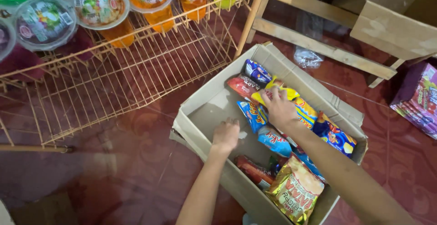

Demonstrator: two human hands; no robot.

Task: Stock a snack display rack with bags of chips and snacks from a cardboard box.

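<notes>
A dark red patterned floor [136, 161] fills the view, seen from above. On it sits an open cardboard box [205, 102], turned corner-wise, its flaps folded outward. Beyond the box's far left side stands a cream wire rack [136, 70], its lower shelf bare; along its upper edge rest clear jelly cups [98, 9] with printed lids, cut off by the top of the frame. A pale wooden frame [318, 43] crosses behind the box, with a crumpled clear plastic bag [307, 57] beneath it. A pink packet bundle [416, 100] lies at the right edge, partly out of view.

Inside the box, snack packets crowd the right-hand side from the far corner to the near corner. The left half of the box floor is bare cardboard, leaving open room there.

The right hand [280, 109] rests palm-down on the pile near the far side, fingers slightly spread and curved over a yellow packet [300, 104]; whether it grips the packet cannot be told. The left hand [226, 135] is in the middle of the box, fingers curled together and tucked under, knuckles up, just beside a blue packet [255, 116]; what its fingertips touch is hidden.

A gold packet [296, 191] stands at the box's near corner, beside a red packet [252, 169]. Both forearms run off the bottom edge.
</notes>
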